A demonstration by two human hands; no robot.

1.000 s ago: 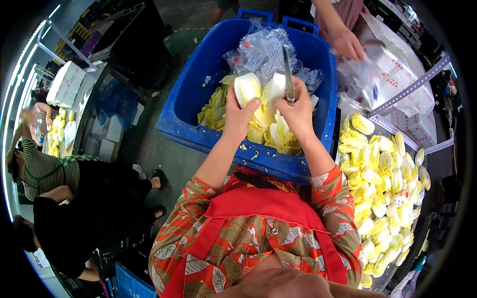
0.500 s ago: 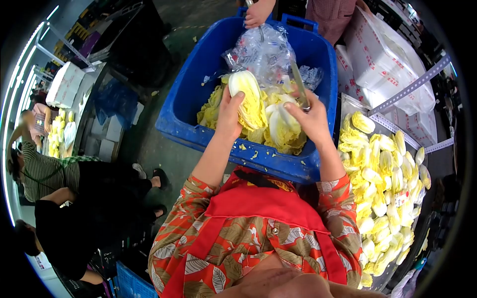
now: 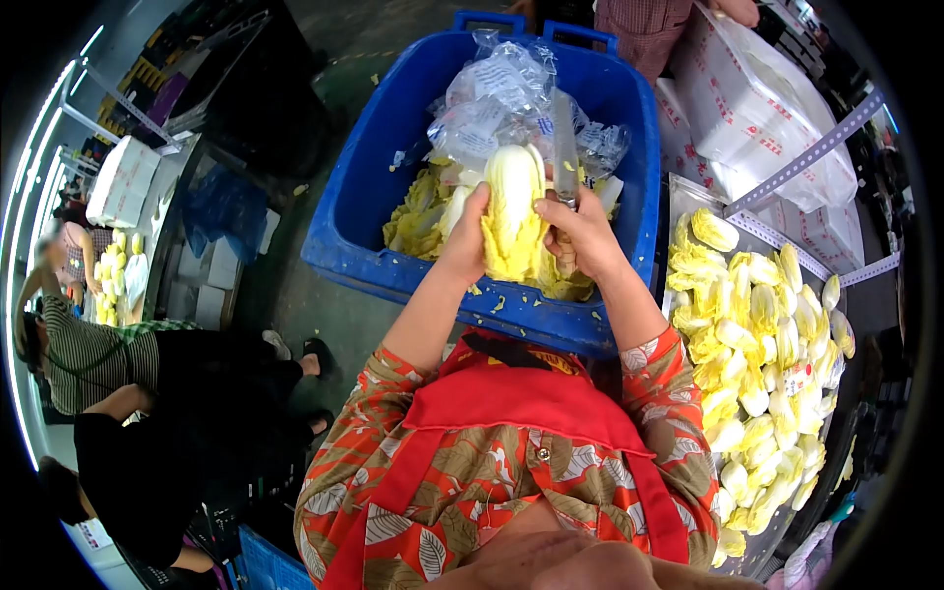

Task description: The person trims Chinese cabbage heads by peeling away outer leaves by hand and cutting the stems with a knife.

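My left hand (image 3: 466,244) is wrapped round the side of a napa cabbage (image 3: 513,202), held upright over the bin with its white base up and yellow leaves down. In my right hand (image 3: 584,236) is a knife (image 3: 563,143), its blade pointing up and away from me. The right thumb rests against the cabbage's right side. Under both hands, the blue bin (image 3: 339,258) contains loose yellow cabbage leaves (image 3: 413,216) and crumpled clear plastic bags (image 3: 492,103).
To my right, a metal table (image 3: 680,202) carries a heap of napa cabbages (image 3: 762,364). White wrapped boxes (image 3: 777,118) are stacked beyond it, beside a perforated metal post (image 3: 806,157). A person (image 3: 644,34) stands behind the bin; other people (image 3: 147,442) are at left.
My hands have come together, bringing the cabbage right and the knife beside it. The leafy piece has left my right hand. The other person's hand and tool have gone from above the bin.
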